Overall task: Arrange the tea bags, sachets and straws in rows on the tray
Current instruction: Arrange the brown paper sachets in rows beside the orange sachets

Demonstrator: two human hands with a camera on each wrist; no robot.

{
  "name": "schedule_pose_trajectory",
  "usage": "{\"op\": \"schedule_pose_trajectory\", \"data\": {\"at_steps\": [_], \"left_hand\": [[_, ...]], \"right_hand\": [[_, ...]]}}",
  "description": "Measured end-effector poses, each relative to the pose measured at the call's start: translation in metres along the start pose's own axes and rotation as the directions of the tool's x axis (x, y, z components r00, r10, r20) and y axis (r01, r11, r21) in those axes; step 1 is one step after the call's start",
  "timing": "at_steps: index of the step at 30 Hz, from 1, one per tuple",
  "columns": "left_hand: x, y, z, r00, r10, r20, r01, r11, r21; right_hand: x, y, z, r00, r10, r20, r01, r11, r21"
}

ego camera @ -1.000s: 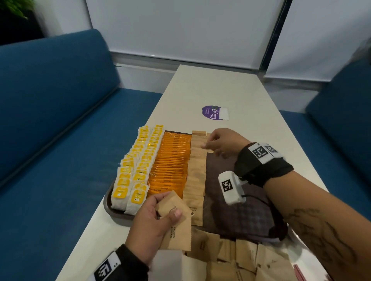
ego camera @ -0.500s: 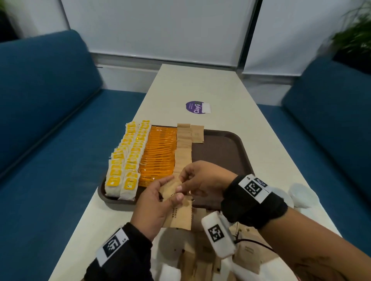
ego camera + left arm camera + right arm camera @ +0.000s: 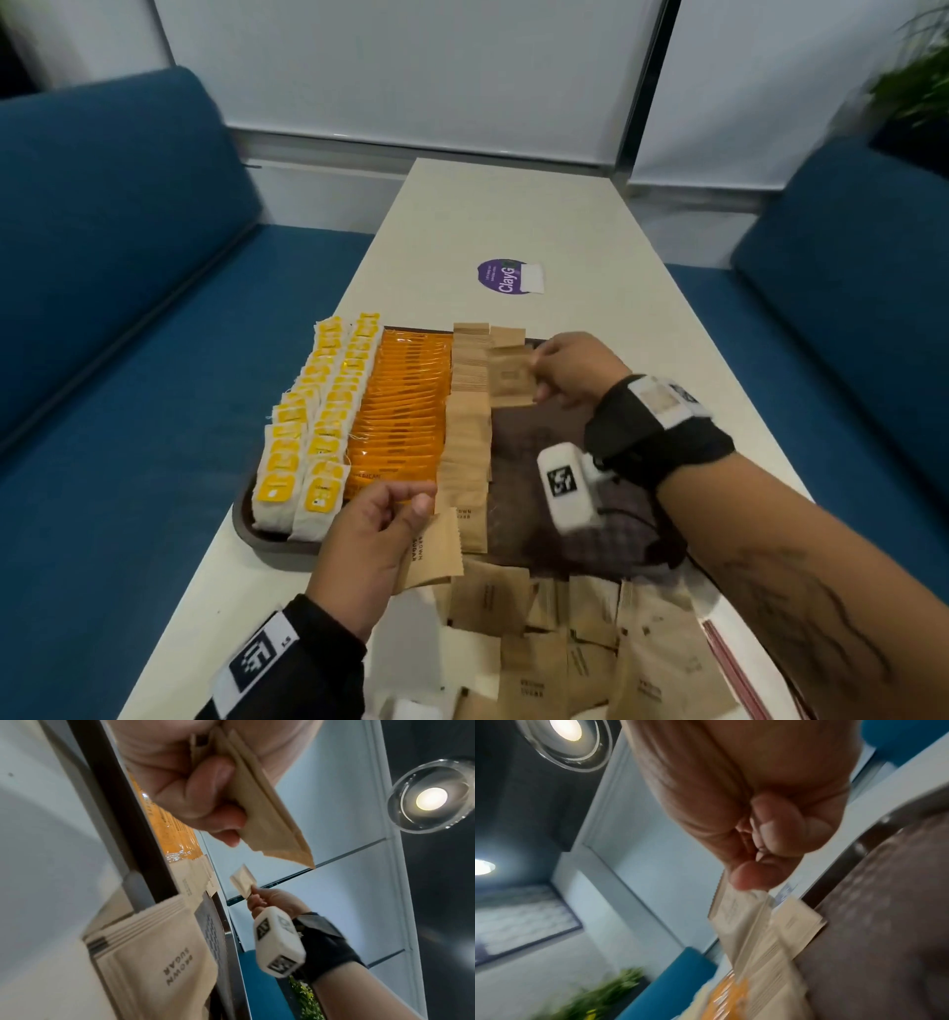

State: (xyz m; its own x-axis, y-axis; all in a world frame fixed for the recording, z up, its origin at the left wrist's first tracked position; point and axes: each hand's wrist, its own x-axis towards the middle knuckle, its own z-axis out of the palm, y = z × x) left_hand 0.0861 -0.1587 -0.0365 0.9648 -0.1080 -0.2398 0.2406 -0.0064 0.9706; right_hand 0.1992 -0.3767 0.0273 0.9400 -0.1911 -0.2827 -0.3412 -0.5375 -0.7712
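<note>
The right hand (image 3: 572,371) pinches 1 brown sachet (image 3: 510,380) in its fingers over the tray's (image 3: 267,543) far end, beside the brown row (image 3: 466,431). The left hand (image 3: 369,539) grips a few sachets (image 3: 430,552) at the near edge. Loose sachets (image 3: 580,647) lie on the counter (image 3: 513,216).

tea bags (image 3: 303,437): white, yellow tags | sachets (image 3: 400,411): orange | sugar packets (image 3: 464,437): tan | tray (image 3: 539,437): brown, checkered | sofa (image 3: 128,257): blue
</note>
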Motion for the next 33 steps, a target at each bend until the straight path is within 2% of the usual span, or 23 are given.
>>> {"op": "schedule_pose_trajectory", "data": {"at_steps": [2,5,8,14,17,23,27,29,33], "left_hand": [[0.000,-0.002,0.001,0.998,-0.062,-0.019,0.062,0.998,0.003],[0.003,-0.003,0.002,0.980,-0.191,-0.049,0.188,0.980,-0.063],[0.005,0.001,0.001,0.962,-0.272,-0.024,0.266,0.952,-0.151],[0.011,0.005,-0.009,0.944,-0.328,0.019,0.323,0.915,-0.242],[0.010,0.006,-0.012,0.941,-0.334,0.062,0.338,0.907,-0.250],[0.008,0.008,-0.012,0.942,-0.323,0.087,0.334,0.923,-0.190],[0.006,0.007,-0.010,0.949,-0.308,0.073,0.316,0.931,-0.182],[0.005,0.007,-0.009,0.957,-0.283,0.062,0.290,0.936,-0.199],[-0.002,0.006,-0.006,0.975,-0.213,0.064,0.222,0.949,-0.225]], "right_hand": [[0.031,0.005,-0.011,0.997,0.060,-0.058,-0.059,0.998,0.018],[0.065,0.011,-0.017,0.992,0.119,-0.038,-0.119,0.993,-0.002],[0.088,0.015,-0.013,0.989,0.141,-0.034,-0.142,0.989,-0.044],[0.117,0.014,0.009,0.977,0.214,0.006,-0.213,0.972,-0.105],[0.125,0.020,0.011,0.979,0.202,0.016,-0.201,0.979,-0.039],[0.125,0.026,0.012,0.983,0.182,0.007,-0.182,0.983,-0.009],[0.106,0.016,0.007,0.984,0.169,-0.059,-0.174,0.981,-0.090],[0.093,0.007,0.003,0.985,0.115,-0.126,-0.124,0.990,-0.064],[0.038,-0.012,0.002,1.000,0.009,0.001,-0.009,0.999,0.036]]}}
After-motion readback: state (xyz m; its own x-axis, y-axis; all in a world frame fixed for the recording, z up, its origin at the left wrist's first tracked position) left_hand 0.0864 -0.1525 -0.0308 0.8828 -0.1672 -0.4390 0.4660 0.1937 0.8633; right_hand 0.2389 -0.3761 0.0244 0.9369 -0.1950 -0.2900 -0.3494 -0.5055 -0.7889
